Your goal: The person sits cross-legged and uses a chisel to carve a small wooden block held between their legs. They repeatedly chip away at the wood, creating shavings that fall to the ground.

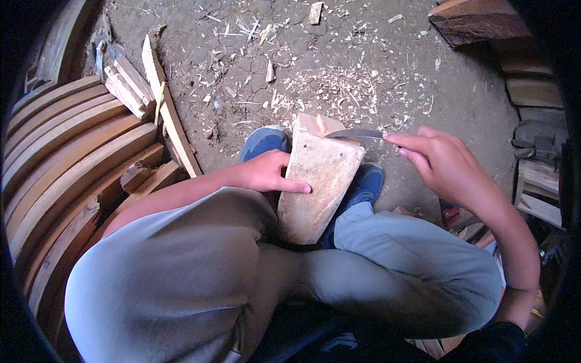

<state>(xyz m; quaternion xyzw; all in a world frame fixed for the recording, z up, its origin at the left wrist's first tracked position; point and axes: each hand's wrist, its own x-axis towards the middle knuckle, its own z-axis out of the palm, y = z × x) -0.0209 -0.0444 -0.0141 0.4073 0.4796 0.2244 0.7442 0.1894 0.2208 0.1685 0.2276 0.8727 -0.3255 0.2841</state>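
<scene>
A pale wooden block (pixel 318 187), wider at its far end, stands tilted between my legs. My left hand (pixel 269 172) grips its left edge, the thumb lying on its upper face and the other fingers mostly hidden behind the edge. At the far end the wood is cut to a step, and two small dark spots show on the face. My right hand (pixel 436 157) is closed round the handle of a knife, whose handle is mostly hidden in the fingers. The slightly curved knife blade (pixel 357 134) points left, its tip at the block's stepped end.
Curved wooden planks (pixel 78 151) are stacked at the left, with short sticks (pixel 130 88) and a long pointed strip (pixel 169 115) beside them. Wood shavings (pixel 339 91) litter the dirt floor ahead. More timber (pixel 475 21) lies at the right. My blue shoes (pixel 367 183) flank the block.
</scene>
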